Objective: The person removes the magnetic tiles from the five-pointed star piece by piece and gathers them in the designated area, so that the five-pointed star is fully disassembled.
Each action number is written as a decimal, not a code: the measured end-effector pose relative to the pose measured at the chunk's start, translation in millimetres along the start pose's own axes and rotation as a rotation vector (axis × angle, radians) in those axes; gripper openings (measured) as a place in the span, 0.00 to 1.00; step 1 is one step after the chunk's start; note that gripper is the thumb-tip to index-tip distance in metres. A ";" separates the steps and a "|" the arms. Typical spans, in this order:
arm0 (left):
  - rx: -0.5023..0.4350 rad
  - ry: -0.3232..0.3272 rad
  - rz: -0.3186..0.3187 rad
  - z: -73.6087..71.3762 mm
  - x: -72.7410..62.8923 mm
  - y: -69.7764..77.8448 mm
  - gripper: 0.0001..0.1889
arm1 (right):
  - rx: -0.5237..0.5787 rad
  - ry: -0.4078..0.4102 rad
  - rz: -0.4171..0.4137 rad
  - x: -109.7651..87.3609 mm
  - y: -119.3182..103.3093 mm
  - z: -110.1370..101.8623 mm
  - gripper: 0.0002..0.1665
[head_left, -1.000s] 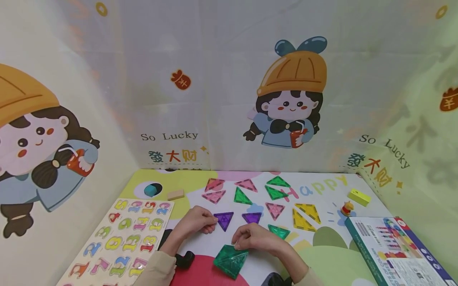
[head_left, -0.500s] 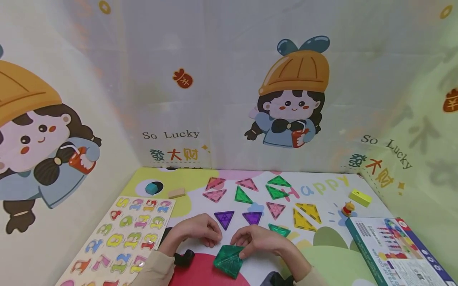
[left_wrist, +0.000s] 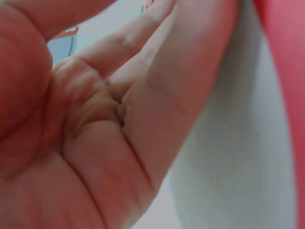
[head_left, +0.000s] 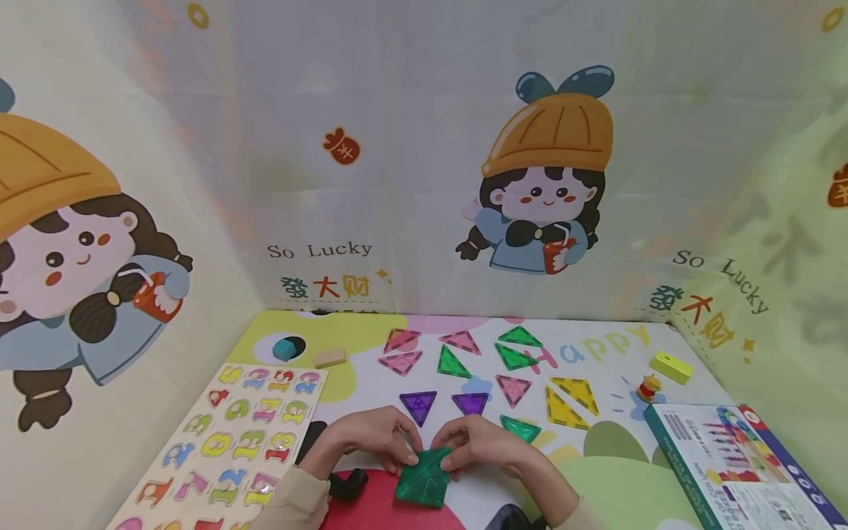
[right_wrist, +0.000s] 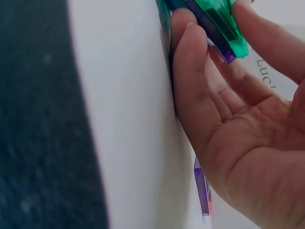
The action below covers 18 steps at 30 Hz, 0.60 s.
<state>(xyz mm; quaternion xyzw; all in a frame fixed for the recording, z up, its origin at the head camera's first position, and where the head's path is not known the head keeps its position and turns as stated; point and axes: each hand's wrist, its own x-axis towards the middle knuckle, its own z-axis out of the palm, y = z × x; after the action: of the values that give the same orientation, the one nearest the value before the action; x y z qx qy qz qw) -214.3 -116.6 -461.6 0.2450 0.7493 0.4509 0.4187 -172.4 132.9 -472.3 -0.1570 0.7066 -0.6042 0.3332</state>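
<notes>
A green translucent square magnetic tile (head_left: 422,484) lies low in the middle of the head view, between both hands. My left hand (head_left: 377,436) pinches its upper left corner, thumb on the near face. On the upper right corner, the thumb and fingers of my right hand (head_left: 482,444) grip it too. Seen from the right wrist, the green tile (right_wrist: 223,24) has a dark layer with a purple edge (right_wrist: 228,53) against its underside, between thumb and fingers. Just beyond the hands lie two purple triangle tiles, one left (head_left: 418,405) and one right (head_left: 470,403).
Pink (head_left: 513,389), green (head_left: 520,428) and yellow triangle tiles (head_left: 566,409) lie farther back. A number puzzle board (head_left: 218,449) is at left, a boxed set (head_left: 742,464) at right. A small figurine (head_left: 648,387), yellow block (head_left: 672,367), wooden block (head_left: 330,358) and teal block (head_left: 285,349) stand around.
My left hand has left the left purple triangle and come down and right onto the green square tile. The tile has turned slightly, while my right hand has stayed at its upper right.
</notes>
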 end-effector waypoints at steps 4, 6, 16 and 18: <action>-0.021 0.033 0.003 0.3 3.5 -2.2 0.05 | 0.018 0.015 0.000 -2.3 1.1 -0.8 0.17; -0.040 0.038 0.010 1.1 4.8 -3.8 0.06 | 0.015 0.020 0.001 -3.7 1.7 -0.8 0.17; -0.063 0.072 0.031 6.8 10.3 -7.2 0.03 | -0.041 0.062 0.042 -9.2 -0.1 1.8 0.14; -0.062 0.074 0.033 7.6 10.5 -7.4 0.03 | -0.045 0.058 0.041 -10.1 -0.6 2.6 0.14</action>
<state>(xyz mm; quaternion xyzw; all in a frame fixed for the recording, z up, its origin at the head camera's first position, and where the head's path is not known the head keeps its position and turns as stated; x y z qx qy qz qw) -213.4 -108.7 -474.2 0.2274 0.7457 0.4895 0.3906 -163.4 137.1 -469.0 -0.1322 0.7326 -0.5855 0.3211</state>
